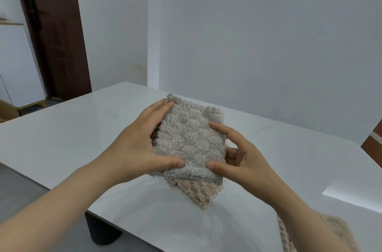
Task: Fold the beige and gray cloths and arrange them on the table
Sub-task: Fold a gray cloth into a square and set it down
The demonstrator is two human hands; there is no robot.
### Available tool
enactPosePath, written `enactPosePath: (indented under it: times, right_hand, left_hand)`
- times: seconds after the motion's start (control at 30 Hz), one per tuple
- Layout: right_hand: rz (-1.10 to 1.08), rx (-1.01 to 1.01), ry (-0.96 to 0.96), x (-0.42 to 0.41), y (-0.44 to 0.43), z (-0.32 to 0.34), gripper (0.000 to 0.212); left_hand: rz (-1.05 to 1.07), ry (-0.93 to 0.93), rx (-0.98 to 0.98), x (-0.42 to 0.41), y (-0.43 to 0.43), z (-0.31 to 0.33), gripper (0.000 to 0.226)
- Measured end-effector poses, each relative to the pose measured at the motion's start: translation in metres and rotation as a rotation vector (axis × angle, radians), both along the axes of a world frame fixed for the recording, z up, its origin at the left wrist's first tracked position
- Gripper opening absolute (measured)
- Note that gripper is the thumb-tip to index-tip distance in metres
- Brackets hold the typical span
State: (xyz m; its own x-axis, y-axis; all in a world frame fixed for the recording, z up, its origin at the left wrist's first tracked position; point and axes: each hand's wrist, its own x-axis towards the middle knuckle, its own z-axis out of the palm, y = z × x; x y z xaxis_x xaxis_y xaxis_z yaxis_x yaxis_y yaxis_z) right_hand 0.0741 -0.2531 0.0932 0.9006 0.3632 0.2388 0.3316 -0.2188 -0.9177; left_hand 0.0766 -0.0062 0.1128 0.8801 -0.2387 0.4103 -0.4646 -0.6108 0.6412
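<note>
A fluffy gray cloth (pixel 190 140), folded into a thick rectangle, is held between both hands above the white table (pixel 82 127). My left hand (pixel 140 144) grips its left edge, thumb on the near corner and fingers along the far corner. My right hand (pixel 244 158) pinches its right edge, thumb on top near the front. Under the gray cloth a folded beige cloth (pixel 198 192) lies on the table, its near corner sticking out. Another beige cloth (pixel 334 231) lies at the bottom right, partly hidden by my right forearm.
The table's left edge runs diagonally from the far corner toward me, with a dark round leg (pixel 103 231) below it. A white wall stands behind the table, and a brown door (pixel 55 30) is at the far left.
</note>
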Motion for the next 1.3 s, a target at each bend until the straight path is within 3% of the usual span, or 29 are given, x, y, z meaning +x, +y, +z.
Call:
enactPosePath:
  times: [0.1, 0.27, 0.33, 0.6, 0.8, 1.3]
  right_hand:
    - [-0.006, -0.093, -0.009, 0.0, 0.002, 0.001, 0.081]
    - [-0.106, -0.367, -0.102, 0.0, 0.018, 0.005, 0.083]
    - [-0.118, -0.441, -0.108, 0.002, 0.029, 0.006, 0.082]
    - [-0.077, -0.702, -0.163, 0.016, 0.091, 0.01, 0.082]
    - [-0.006, -0.801, -0.194, 0.031, 0.149, 0.005, 0.08]
    - [0.047, -0.843, -0.107, 0.077, 0.272, -0.022, 0.059]
  left_hand:
    - [-0.028, 0.071, -0.013, -0.002, 0.004, -0.001, 0.115]
    - [0.048, 0.034, -0.005, -0.002, 0.017, -0.014, 0.067]
    - [0.056, 0.022, 0.036, 0.0, 0.025, -0.02, 0.058]
    - [0.096, -0.061, 0.181, 0.003, 0.077, -0.04, 0.069]
    - [0.184, -0.062, 0.273, 0.001, 0.124, -0.054, 0.061]
    - [0.338, 0.088, 0.355, 0.049, 0.225, -0.073, 0.052]
